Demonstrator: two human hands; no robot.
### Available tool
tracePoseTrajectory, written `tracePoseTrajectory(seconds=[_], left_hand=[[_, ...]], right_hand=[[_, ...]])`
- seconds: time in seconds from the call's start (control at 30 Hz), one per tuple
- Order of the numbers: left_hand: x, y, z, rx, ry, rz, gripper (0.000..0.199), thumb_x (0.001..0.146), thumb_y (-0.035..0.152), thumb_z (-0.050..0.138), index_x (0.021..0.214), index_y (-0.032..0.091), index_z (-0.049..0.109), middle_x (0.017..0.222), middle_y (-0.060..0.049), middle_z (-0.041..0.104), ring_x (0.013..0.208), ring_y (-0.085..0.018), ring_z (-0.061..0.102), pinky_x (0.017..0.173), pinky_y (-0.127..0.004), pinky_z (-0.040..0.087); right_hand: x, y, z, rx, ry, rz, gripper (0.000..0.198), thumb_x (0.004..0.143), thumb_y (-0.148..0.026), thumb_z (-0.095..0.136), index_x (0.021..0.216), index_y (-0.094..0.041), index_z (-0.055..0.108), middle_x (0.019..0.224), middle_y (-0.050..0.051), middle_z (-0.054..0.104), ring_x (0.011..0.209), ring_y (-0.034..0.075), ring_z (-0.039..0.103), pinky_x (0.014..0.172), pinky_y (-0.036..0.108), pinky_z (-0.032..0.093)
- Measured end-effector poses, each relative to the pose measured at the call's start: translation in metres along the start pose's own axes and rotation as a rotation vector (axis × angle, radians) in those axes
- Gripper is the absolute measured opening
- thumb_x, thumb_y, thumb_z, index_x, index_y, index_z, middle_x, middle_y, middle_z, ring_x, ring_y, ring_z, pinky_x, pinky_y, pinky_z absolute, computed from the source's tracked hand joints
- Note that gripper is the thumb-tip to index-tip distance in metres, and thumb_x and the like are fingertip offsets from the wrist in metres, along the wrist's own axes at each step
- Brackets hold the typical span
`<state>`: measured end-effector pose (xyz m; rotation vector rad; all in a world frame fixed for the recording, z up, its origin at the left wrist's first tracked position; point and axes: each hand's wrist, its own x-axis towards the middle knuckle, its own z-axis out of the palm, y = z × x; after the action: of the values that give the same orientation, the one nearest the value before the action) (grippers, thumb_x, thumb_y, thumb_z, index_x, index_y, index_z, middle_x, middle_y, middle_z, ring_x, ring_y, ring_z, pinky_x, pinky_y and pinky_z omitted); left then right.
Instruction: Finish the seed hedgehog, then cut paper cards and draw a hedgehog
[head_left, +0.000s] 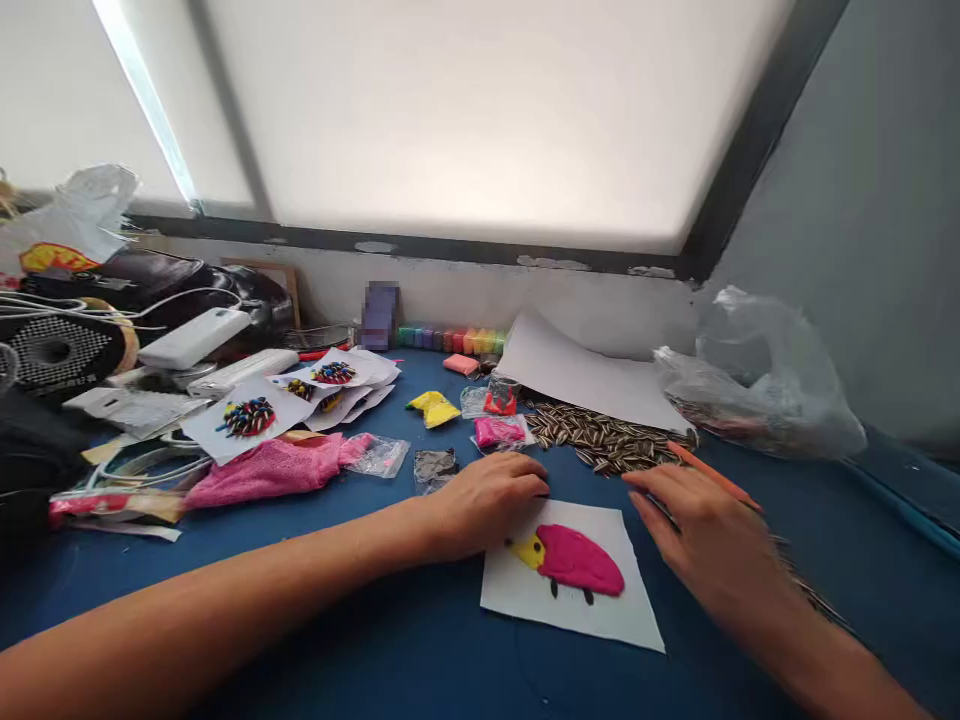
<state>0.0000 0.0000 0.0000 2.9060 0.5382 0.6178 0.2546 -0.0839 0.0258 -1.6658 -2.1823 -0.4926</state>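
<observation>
Blue table (375, 650) — clear packet (529, 432), pink clay (499, 431) inside

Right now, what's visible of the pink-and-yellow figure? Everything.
The figure lies flat on a white card: a clay-like pink body, domed in outline, and a yellow head tapering left, with a black eye and a dark tip. Two dark ovals sit along the body's lower edge. The left hand is close to the head; contact is unclear.

Left forearm (285, 582): slants inward
Left hand (491, 500): palm down, fingers curled
Right hand (709, 525): fingers bent, thumb near forefinger
</observation>
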Motion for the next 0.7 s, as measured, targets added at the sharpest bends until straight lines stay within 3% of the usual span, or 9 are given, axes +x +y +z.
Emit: tracePoseTrajectory(seconds=[0.13, 0.27, 0.4, 0.5, 0.7], left_hand=[[0.001, -0.001, 0.002, -0.014, 0.021, -0.013, 0.026, 0.091, 0.005, 0.051, 0.109, 0.013, 0.068, 0.122, -0.012, 0.068, 0.112, -0.023, 0.065, 0.099, -0.034, 0.052], [0.0, -0.001, 0.003, -0.023, 0.038, -0.013, 0.025, 0.093, 0.006, 0.051, 0.109, 0.013, 0.068, 0.121, -0.013, 0.068, 0.11, -0.023, 0.065, 0.097, -0.034, 0.053], [0.0, -0.001, 0.004, -0.02, 0.046, -0.019, 0.022, 0.096, 0.01, 0.05, 0.108, 0.014, 0.068, 0.121, -0.012, 0.068, 0.108, -0.022, 0.066, 0.094, -0.034, 0.053], [0.0, -0.002, 0.004, -0.026, 0.049, -0.012, 0.022, 0.097, 0.01, 0.049, 0.108, 0.014, 0.068, 0.121, -0.012, 0.068, 0.108, -0.022, 0.066, 0.095, -0.034, 0.053], [0.0, -0.003, 0.004, -0.031, 0.035, -0.006, 0.025, 0.092, 0.005, 0.052, 0.11, 0.011, 0.068, 0.122, -0.014, 0.067, 0.109, -0.023, 0.066, 0.097, -0.036, 0.054]], right_hand=[[0.021, 0.0, -0.003, -0.053, -0.118, 0.061, 0.022, 0.091, -0.019, 0.055, 0.094, -0.021, 0.076, 0.092, 0.006, 0.077, 0.087, 0.024, 0.073, 0.073, 0.034, 0.056], [0.041, -0.007, -0.001, -0.078, -0.205, 0.014, 0.02, 0.09, -0.016, 0.059, 0.095, -0.023, 0.077, 0.092, 0.005, 0.075, 0.09, 0.022, 0.07, 0.079, 0.033, 0.053], [0.053, -0.016, 0.003, -0.149, -0.285, -0.033, 0.019, 0.087, -0.01, 0.06, 0.08, -0.019, 0.075, 0.085, 0.009, 0.071, 0.083, 0.026, 0.067, 0.073, 0.037, 0.05], [0.055, -0.019, 0.006, -0.181, -0.312, -0.057, 0.025, 0.088, -0.006, 0.053, 0.074, -0.017, 0.071, 0.079, 0.01, 0.069, 0.077, 0.025, 0.065, 0.069, 0.037, 0.047], [0.047, -0.019, 0.003, -0.129, -0.269, -0.06, 0.024, 0.09, -0.004, 0.045, 0.082, -0.015, 0.065, 0.083, 0.012, 0.068, 0.081, 0.026, 0.064, 0.076, 0.038, 0.047]])
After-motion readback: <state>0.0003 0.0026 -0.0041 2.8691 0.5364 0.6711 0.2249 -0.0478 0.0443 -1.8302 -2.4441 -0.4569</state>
